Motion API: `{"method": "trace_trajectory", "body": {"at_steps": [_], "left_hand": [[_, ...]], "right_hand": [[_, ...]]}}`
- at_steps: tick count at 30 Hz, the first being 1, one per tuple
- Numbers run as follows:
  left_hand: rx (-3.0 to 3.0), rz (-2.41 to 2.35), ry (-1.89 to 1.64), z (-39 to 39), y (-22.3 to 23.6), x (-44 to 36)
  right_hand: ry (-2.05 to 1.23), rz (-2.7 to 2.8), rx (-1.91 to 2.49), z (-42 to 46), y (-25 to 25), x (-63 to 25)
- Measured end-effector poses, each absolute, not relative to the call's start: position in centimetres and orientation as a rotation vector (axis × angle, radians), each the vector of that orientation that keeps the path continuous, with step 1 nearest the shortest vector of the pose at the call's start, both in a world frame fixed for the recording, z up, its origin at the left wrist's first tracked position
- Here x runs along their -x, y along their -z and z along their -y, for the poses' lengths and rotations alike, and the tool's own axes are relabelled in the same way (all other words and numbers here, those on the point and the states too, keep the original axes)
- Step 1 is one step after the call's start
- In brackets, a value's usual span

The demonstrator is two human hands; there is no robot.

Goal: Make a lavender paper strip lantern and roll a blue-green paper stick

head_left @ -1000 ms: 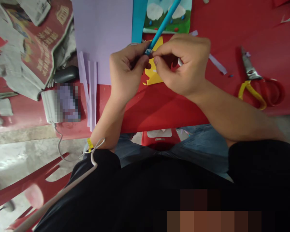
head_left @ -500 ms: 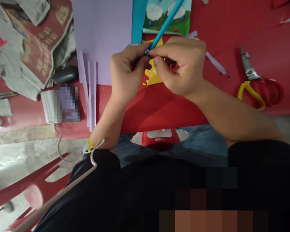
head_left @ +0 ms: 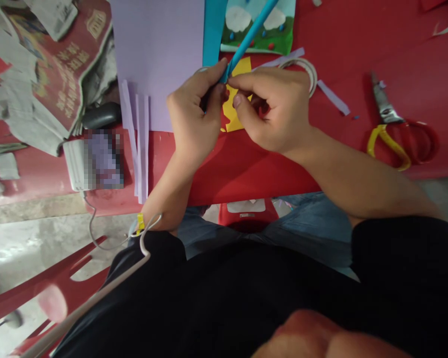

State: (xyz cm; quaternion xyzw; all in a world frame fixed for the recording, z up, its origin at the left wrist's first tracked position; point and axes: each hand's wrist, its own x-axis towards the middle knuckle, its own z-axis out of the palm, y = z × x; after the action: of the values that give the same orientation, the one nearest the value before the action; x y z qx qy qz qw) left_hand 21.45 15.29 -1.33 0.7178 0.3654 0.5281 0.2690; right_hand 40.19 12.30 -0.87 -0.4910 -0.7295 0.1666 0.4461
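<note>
A thin blue tube, which looks like rolled paper, slants up to the right from my fingers. My left hand pinches its lower end between thumb and forefinger. Close against that same end, my right hand has its forefinger touching the tube and its thumb curled just below. Whether the right fingers hold some small piece there is hidden. Beneath the hands lies a yellow paper piece with a ragged cut edge. A white tape roll shows partly behind my right hand.
Yellow- and red-handled scissors lie at the right. Purple paper, purple strips and a painted picture are on the red table. At left are newspapers, a black mouse-shaped object and a cable.
Both hands have shifted slightly left, and the blue tube has moved with them. My left thumb and forefinger have changed position at its end. More of the tape roll shows now.
</note>
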Motion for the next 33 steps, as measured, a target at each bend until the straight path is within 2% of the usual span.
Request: {"method": "trace_trajectory", "body": {"at_steps": [8,12,16,21,27,33], "left_hand": [[-1.741,-1.013,-1.359,-15.7,1.4,-22.0],[-1.628,-0.969,-1.3,-16.1,1.6,-21.9],[-1.588,-0.864,-1.249,-16.2,1.9,-21.8],[-1.6,-0.832,-1.215,-16.2,2.0,-21.7],[-1.598,-0.935,-1.152,-16.7,2.6,-21.6],[-1.586,-0.97,-1.061,-16.7,2.9,-21.6]], "right_hand": [[-0.301,1.662,0.997,-12.5,0.9,-39.9],[-0.648,1.353,0.933,-13.4,1.0,-39.2],[-0.96,1.143,0.671,-15.2,1.4,-39.1],[-1.011,1.145,0.617,-15.4,1.3,-39.5],[-0.926,1.158,0.635,-15.1,1.3,-39.5],[-0.912,1.156,0.769,-14.9,0.7,-39.6]]}}
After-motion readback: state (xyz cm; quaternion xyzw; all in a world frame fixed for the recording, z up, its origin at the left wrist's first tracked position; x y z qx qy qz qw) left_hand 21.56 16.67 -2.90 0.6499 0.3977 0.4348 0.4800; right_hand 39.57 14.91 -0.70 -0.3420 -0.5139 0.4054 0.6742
